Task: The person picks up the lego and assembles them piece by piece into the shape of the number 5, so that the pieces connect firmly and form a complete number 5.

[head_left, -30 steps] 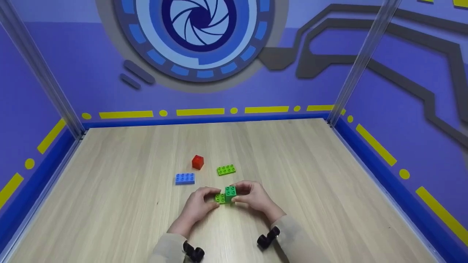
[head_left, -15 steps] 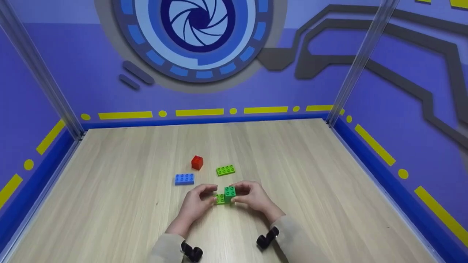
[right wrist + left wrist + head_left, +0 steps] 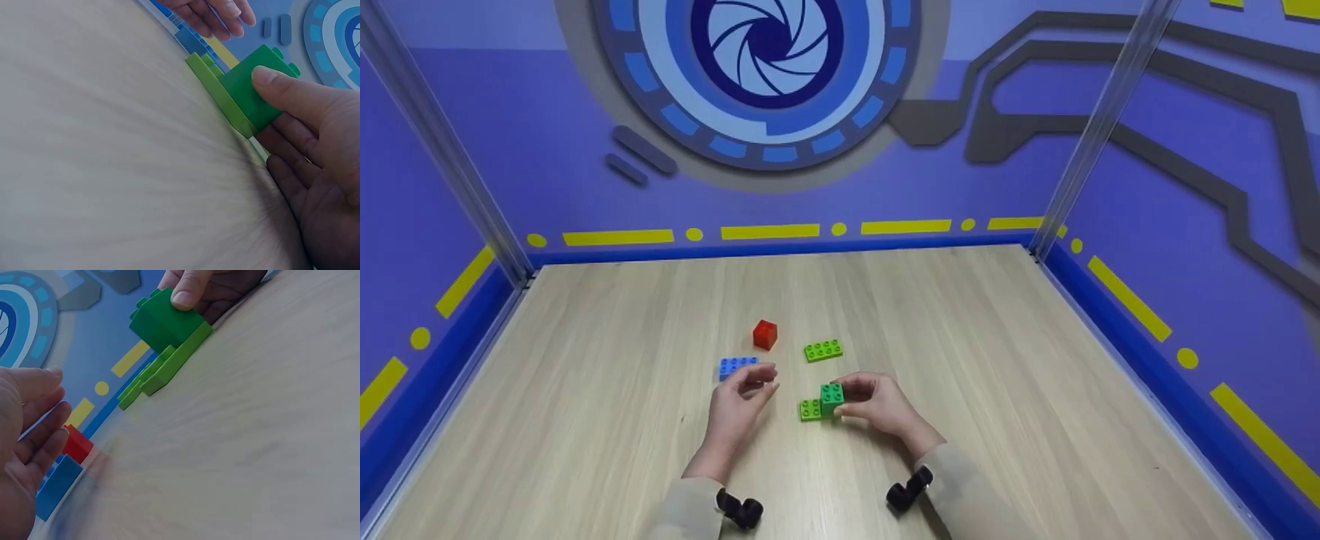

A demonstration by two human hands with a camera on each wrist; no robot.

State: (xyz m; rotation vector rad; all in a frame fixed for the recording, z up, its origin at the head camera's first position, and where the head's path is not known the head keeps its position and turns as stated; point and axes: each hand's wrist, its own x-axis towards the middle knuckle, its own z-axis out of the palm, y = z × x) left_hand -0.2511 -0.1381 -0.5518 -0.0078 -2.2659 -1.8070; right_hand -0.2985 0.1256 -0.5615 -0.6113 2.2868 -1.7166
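Observation:
A dark green toy building block (image 3: 832,400) sits on the right half of a flat lime building block (image 3: 810,409), whose left studs stay bare. My right hand (image 3: 881,405) pinches the dark green block, with the thumb on its near side, as the right wrist view shows. My left hand (image 3: 735,405) holds nothing; its fingers are relaxed, the thumb apart from them. In the head view its fingertips overlap the near right part of a blue building block (image 3: 737,366). The left wrist view shows the lime block (image 3: 177,363) low on the tabletop under the dark green one.
Behind the blue block stands a red block (image 3: 765,335). A second flat lime block (image 3: 823,350) lies behind the stacked pair. The wooden table (image 3: 960,322) is enclosed by purple panels at the back and sides.
My left hand has let go of the lime block and moved left, toward the blue block. My right hand has stayed in place, holding the dark green block.

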